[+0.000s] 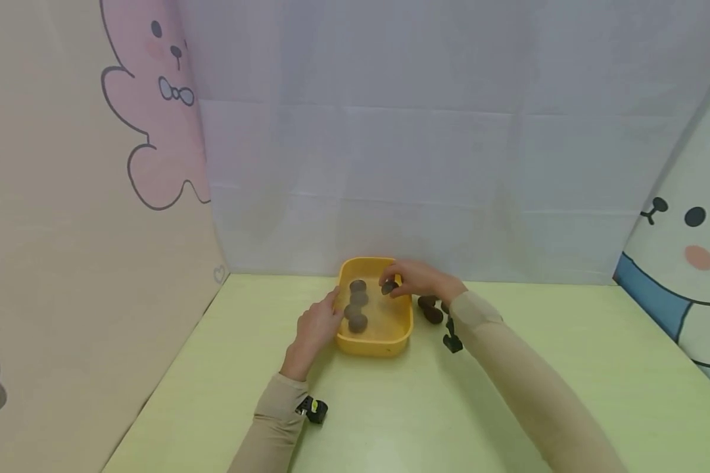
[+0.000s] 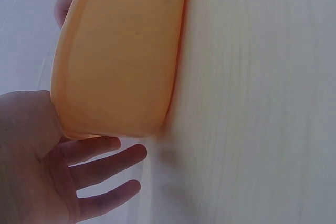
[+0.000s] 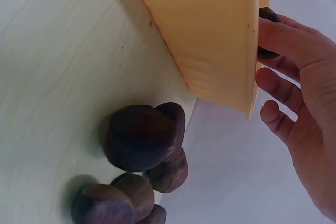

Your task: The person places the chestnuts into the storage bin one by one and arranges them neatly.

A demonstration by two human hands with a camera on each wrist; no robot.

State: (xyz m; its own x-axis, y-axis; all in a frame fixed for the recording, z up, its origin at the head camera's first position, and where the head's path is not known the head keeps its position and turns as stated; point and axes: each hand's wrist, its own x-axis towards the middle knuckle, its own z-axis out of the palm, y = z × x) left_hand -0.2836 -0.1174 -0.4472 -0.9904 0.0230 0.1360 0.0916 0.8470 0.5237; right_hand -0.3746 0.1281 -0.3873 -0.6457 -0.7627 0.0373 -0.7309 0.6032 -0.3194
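Observation:
A yellow plastic basin (image 1: 373, 347) stands on the table near the back curtain. Several dark, roundish pieces (image 1: 357, 322) lie along its left half, blurred and greyish. My left hand (image 1: 319, 323) grips the left rim, its thumb at the rim and its fingers (image 2: 107, 169) spread outside the wall. Over the right rim, my right hand (image 1: 417, 279) pinches one dark brown, chestnut-like piece (image 1: 389, 287) between thumb and fingers. In the right wrist view the basin wall partly hides that piece (image 3: 269, 14). More such brown pieces (image 3: 139, 137) lie heaped beside the basin, under the right wrist.
The pale yellow-green table (image 1: 378, 414) ends at a white curtain (image 1: 361, 164) behind the basin. Walls with cartoon animals stand at left and right. A small black device (image 1: 313, 410) is strapped to the left wrist, another (image 1: 452, 341) to the right.

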